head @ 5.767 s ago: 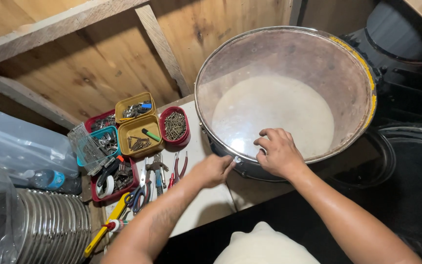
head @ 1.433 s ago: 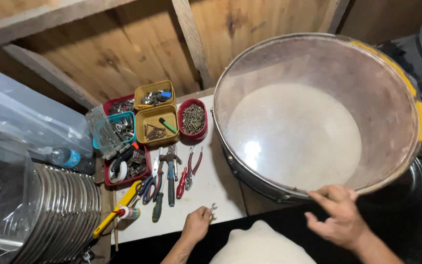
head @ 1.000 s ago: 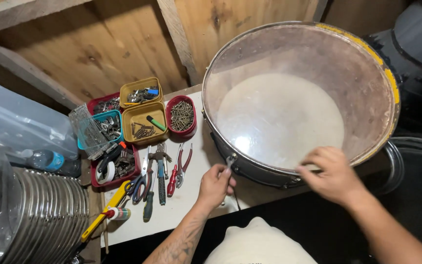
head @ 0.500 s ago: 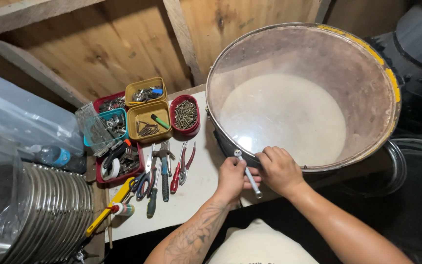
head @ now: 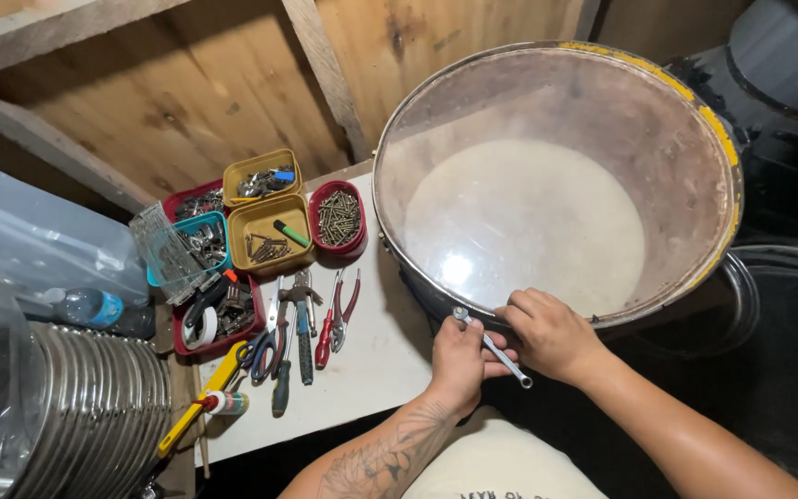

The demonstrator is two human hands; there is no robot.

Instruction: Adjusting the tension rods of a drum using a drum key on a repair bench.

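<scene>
Down at the near rim of the big drum point(head: 547, 176), a small metal wrench point(head: 493, 346) is pinched between both hands, its ring end set against the hoop at the drum's lower-left edge and its other end pointing back toward the person. The left hand point(head: 459, 360) has its grip closed around the wrench from below, thumb up near the ring end. The right hand point(head: 551, 333) rests on the rim just beside it, fingers curled over the wrench's shaft, its grip also closed on the tool. The two hands touch each other.

The drum lies tilted on the white counter point(head: 371, 370), its clear head facing up with a pale round patch in the middle and a yellow strip along the far right rim.

To the left on the counter lie pliers with red handles point(head: 339, 314), more pliers and a screwdriver point(head: 281, 393), side by side. Behind them stand small tubs: a red one of screws point(head: 337, 217), yellow ones point(head: 270, 236) with mixed hardware, and a blue one point(head: 200, 245). Farther left are a water bottle point(head: 85, 307) and a stack of metal hoops point(head: 94, 407). A wooden wall point(head: 187, 102) rises behind.
</scene>
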